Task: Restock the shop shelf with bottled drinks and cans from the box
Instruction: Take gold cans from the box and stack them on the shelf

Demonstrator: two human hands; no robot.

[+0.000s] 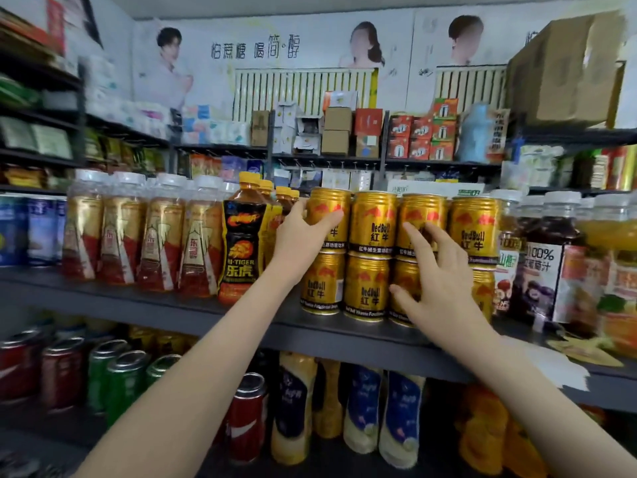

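Gold Red Bull cans (371, 222) stand in two stacked rows on the grey middle shelf (193, 305). My left hand (303, 232) grips the leftmost top-row can (327, 208), thumb across its front and fingers round its left side. My right hand (437, 274) is spread in front of the third stack; its index finger points up over the third top-row can (422, 208) and its thumb lies by the can below (405, 270). Whether it touches them I cannot tell. The box is not in view.
Left of the cans stand Hi-Tiger bottles (243, 236) and white-capped red-and-gold bottles (151, 236). Dark juice bottles (544, 263) stand to the right. The lower shelf holds red and green cans (117, 377) and tall drink bottles (362, 408). Cartons fill the upper shelves.
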